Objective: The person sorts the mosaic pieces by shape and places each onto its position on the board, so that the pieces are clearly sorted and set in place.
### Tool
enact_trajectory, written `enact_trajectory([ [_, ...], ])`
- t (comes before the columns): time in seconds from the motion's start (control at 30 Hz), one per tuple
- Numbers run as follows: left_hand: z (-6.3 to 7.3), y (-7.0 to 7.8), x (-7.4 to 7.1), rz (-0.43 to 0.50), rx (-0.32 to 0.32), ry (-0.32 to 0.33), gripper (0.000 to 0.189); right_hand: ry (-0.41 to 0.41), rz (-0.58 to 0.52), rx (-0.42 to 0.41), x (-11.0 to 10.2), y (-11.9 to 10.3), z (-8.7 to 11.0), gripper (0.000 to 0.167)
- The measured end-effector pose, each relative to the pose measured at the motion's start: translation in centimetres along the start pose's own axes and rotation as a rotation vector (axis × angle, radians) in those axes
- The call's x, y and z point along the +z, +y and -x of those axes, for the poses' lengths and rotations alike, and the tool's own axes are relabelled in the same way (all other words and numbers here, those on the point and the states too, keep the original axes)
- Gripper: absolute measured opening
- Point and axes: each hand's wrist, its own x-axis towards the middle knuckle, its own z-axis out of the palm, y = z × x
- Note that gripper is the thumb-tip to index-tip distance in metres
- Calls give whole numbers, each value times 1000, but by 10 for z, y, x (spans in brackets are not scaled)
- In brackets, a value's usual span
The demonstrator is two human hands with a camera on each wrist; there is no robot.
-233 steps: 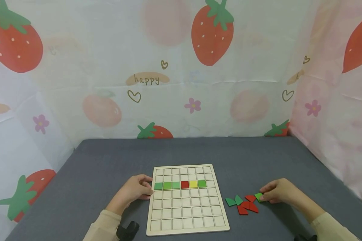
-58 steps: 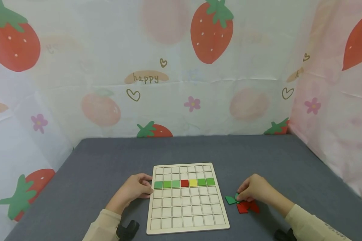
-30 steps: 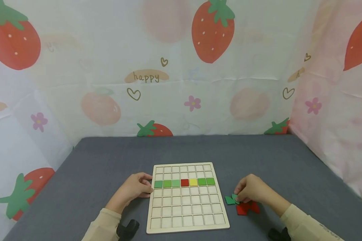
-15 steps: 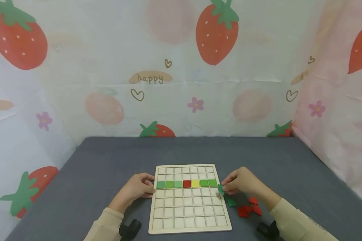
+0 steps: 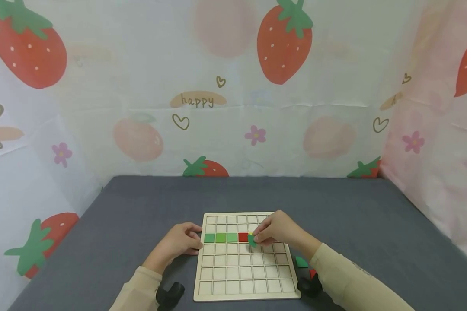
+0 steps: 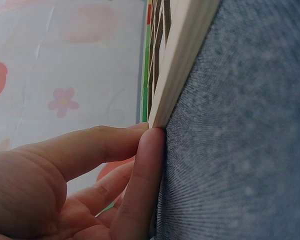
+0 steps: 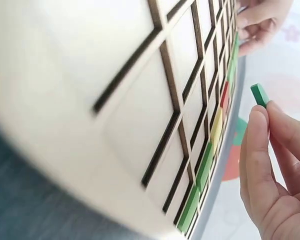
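A wooden grid board (image 5: 247, 298) lies on the dark tabletop, with a row of coloured square tiles along its third row from the far side. My left hand (image 5: 183, 240) holds the board's left edge; the left wrist view shows thumb and finger (image 6: 146, 155) tips meeting at its rim. Over the board, my right hand (image 5: 278, 229) pinches a small green tile (image 7: 259, 95) between thumb and fingertips, raised above the surface in the right wrist view. It overlaps the yellow tile (image 7: 216, 129) in the head view, just right of the red tile (image 5: 243, 237).
Right of the board lie a loose green piece (image 5: 301, 262) and a red piece (image 5: 313, 273), partly behind the right sleeve; other red pieces are hidden there. Black wrist straps (image 5: 170, 296) sit near both cuffs. A strawberry-print cloth (image 5: 233, 116) encloses the table's back and sides.
A green square was added at the row's right end earlier. My right hand then picked up a green piece from the pile and carried it left over the board. My left hand stays put.
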Motion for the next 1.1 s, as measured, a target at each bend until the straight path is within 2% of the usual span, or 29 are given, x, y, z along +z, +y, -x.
enact_trajectory([
  [0.6, 0, 2, 2, -15, -4, 21, 48, -92, -48, -9, 37, -23, -25, 9],
  [0.8, -1, 2, 1, 4, -5, 14, 48, -126, -26, -41, 49, -35, -30, 9],
  [1.1, -1, 1, 0, 19, -14, -4, 47, -161, -56, -60, 68, -43, -42, 8],
])
